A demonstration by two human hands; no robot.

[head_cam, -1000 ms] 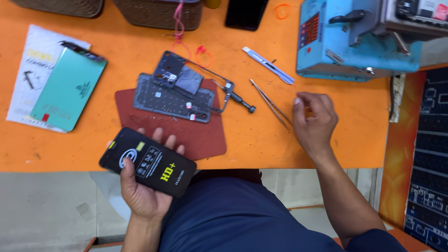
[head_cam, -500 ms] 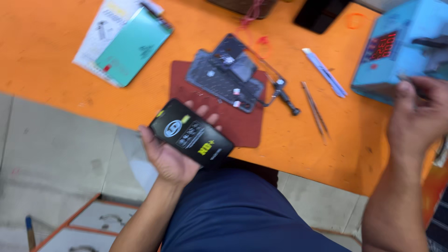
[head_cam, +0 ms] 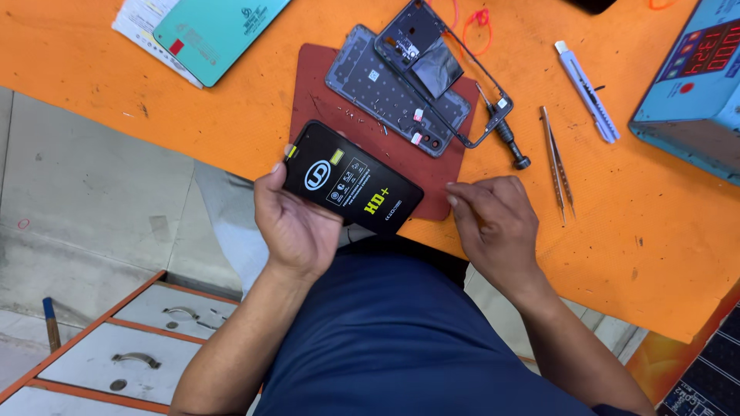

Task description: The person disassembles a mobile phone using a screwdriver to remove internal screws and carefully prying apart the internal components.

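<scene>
My left hand (head_cam: pixel 297 223) clamped 1 black packet (head_cam: pixel 353 178); its fingers were hidden beneath. My right hand (head_cam: pixel 493 223) rested loosely curled on the red mat (head_cam: pixel 324 100), holding nothing visible.

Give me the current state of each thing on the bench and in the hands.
Left hand: holding the black flat package, sealed as far as visible.
Right hand: empty, fingertips at the red mat edge.
Phone back cover: detached, inner side up.
Phone frame: dismantled, lying across the cover.
Tweezers: lying unused.
Utility knife: lying unused.
Blue machine: display lit.
</scene>
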